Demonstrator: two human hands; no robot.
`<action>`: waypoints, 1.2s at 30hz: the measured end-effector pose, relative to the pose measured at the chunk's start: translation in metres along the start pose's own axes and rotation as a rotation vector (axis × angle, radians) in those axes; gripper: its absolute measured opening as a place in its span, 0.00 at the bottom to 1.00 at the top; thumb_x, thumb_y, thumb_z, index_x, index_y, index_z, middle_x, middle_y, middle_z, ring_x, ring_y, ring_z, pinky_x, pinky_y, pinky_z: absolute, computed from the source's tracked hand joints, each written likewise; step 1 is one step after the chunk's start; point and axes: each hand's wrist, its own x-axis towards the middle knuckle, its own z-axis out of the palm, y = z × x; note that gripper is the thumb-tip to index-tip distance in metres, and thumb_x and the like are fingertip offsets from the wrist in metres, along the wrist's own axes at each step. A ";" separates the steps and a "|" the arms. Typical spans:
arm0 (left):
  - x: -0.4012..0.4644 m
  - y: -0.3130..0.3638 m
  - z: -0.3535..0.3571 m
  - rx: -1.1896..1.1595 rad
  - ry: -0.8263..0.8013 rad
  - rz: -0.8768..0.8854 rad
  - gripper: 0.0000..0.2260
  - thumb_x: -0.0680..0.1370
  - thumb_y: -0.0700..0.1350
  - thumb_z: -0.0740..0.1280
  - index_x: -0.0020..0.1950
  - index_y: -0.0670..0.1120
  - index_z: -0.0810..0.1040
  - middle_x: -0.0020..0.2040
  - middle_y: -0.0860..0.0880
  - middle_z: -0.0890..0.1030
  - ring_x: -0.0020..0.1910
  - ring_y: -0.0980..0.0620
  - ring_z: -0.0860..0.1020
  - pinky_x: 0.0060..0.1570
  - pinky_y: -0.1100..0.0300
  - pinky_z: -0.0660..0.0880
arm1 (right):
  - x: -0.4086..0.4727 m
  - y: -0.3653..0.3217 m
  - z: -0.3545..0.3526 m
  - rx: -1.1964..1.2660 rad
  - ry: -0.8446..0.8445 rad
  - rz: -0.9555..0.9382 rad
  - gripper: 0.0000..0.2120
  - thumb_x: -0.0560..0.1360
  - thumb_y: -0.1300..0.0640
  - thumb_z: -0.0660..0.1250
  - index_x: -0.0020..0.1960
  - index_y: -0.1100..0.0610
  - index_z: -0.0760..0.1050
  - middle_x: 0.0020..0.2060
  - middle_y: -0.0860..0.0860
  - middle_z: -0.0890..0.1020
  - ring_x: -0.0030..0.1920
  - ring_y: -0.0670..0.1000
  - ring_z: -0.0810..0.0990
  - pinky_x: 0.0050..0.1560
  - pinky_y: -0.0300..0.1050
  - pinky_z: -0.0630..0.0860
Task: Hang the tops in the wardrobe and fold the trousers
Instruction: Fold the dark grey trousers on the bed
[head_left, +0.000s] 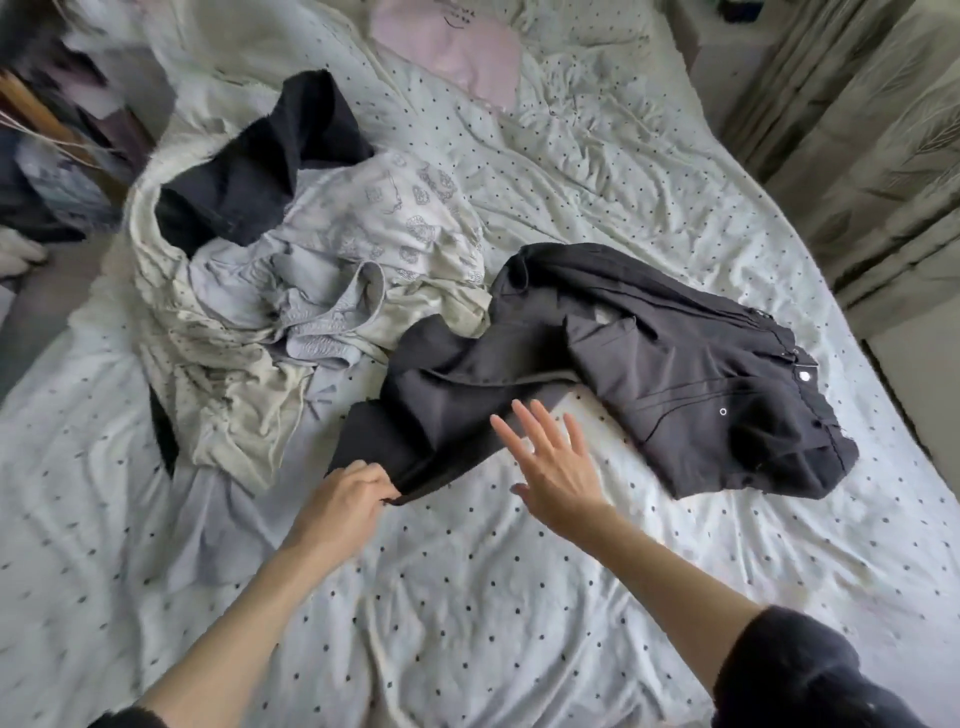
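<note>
On the bed (519, 597), seen from the head camera, a pair of dark trousers (649, 374) lies spread across the dotted sheet. Its long axis runs from the leg end at lower left up to the buttoned waistband (802, 374) at right. The near leg bends back toward the person, and the left hand (348, 499) pinches that leg's hem between curled fingers (376, 480) and thumb. The right hand (556, 467) hangs just past the hem with its fingers straight and spread, holding nothing. Whether its fingertips brush the cloth cannot be told.

The waistband lies well off to the right, nearer the right hand than the left. By my reading, the fold turns on that: the right hand would reach along the leg toward the waistband while the left keeps the hem taut.

Behind the trousers, to the left, sits a heap of pale tops (322, 270) with another dark garment (260, 171) on it. These are not yet hung. A pink pillow (457, 47) lies at the head of the bed.
</note>
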 end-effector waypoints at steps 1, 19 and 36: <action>-0.012 -0.013 -0.012 0.035 0.039 0.020 0.19 0.51 0.27 0.78 0.33 0.47 0.84 0.32 0.56 0.79 0.35 0.58 0.70 0.24 0.72 0.60 | 0.004 -0.022 0.002 -0.027 -0.020 -0.034 0.38 0.77 0.50 0.63 0.77 0.48 0.41 0.77 0.53 0.44 0.76 0.55 0.41 0.73 0.58 0.39; -0.093 -0.145 -0.081 0.165 -0.612 -0.553 0.11 0.80 0.42 0.59 0.55 0.53 0.77 0.64 0.49 0.75 0.62 0.48 0.74 0.57 0.56 0.73 | 0.053 -0.159 0.001 0.076 -0.122 0.011 0.20 0.80 0.51 0.56 0.71 0.54 0.65 0.68 0.51 0.68 0.68 0.54 0.65 0.65 0.49 0.63; -0.039 -0.054 0.040 0.311 -0.382 -0.128 0.21 0.53 0.38 0.81 0.43 0.44 0.80 0.30 0.48 0.78 0.26 0.50 0.77 0.45 0.55 0.64 | 0.009 -0.099 0.062 0.084 -0.353 0.216 0.24 0.80 0.50 0.57 0.74 0.54 0.58 0.70 0.52 0.65 0.70 0.54 0.63 0.68 0.50 0.60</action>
